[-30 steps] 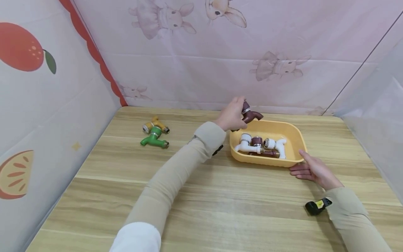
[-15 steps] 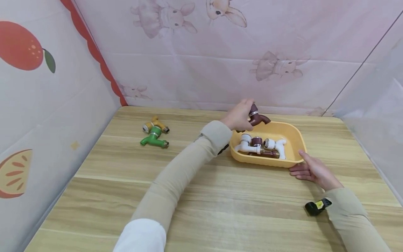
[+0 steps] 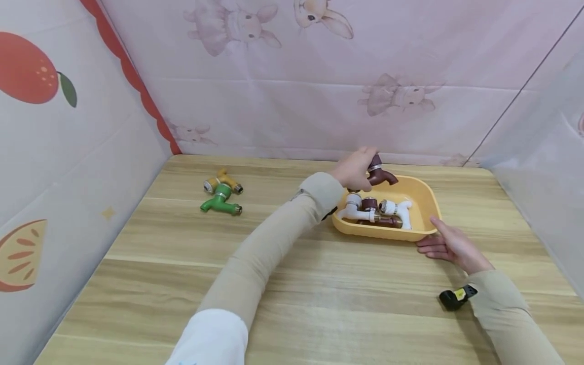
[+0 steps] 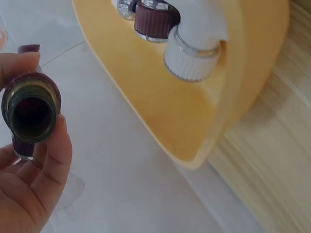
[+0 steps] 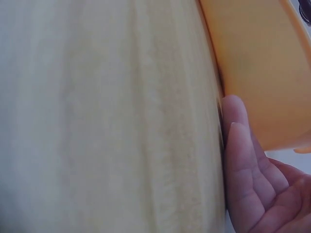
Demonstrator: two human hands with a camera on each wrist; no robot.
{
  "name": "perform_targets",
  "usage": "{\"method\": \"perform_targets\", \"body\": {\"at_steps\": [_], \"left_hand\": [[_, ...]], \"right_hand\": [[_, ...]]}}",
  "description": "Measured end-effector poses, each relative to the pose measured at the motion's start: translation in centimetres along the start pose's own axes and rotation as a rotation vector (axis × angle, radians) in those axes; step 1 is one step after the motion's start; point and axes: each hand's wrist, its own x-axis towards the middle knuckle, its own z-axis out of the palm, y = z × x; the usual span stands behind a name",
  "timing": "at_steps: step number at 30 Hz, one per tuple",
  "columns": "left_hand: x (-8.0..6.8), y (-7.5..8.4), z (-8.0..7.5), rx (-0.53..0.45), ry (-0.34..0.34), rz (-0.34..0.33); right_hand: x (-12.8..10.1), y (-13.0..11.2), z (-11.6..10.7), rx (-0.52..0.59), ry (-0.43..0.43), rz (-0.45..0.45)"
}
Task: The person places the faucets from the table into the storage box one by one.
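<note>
Left hand [image 3: 353, 170] grips a maroon faucet [image 3: 380, 175] just above the far rim of the yellow tray [image 3: 426, 203]; right hand [image 3: 449, 246] lies flat, fingers straight, against the tray's near corner on the table [image 3: 319, 284]. Tray holds white faucets [image 3: 399, 208] and probably one more maroon faucet, partly hidden. Risk: the crowded tray could make the held faucet bounce out or land on the rim and tip.
</note>
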Motion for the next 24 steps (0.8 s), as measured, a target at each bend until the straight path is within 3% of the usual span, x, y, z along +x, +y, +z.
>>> {"method": "perform_targets", "body": {"at_steps": [13, 20, 24], "left_hand": [[2.6, -0.2, 1.1, -0.23, -0.046, 0.057], [3.9, -0.2, 1.8, -0.2, -0.09, 0.089], [4.2, 0.2, 2.2, -0.202, -0.093, 0.048]], "right_hand": [[0.2, -0.3, -0.1, -0.004, 0.0, 0.005], [0.1, -0.4, 0.0, -0.001, 0.012, 0.02], [0.1, -0.5, -0.2, -0.014, 0.014, 0.029]]}}
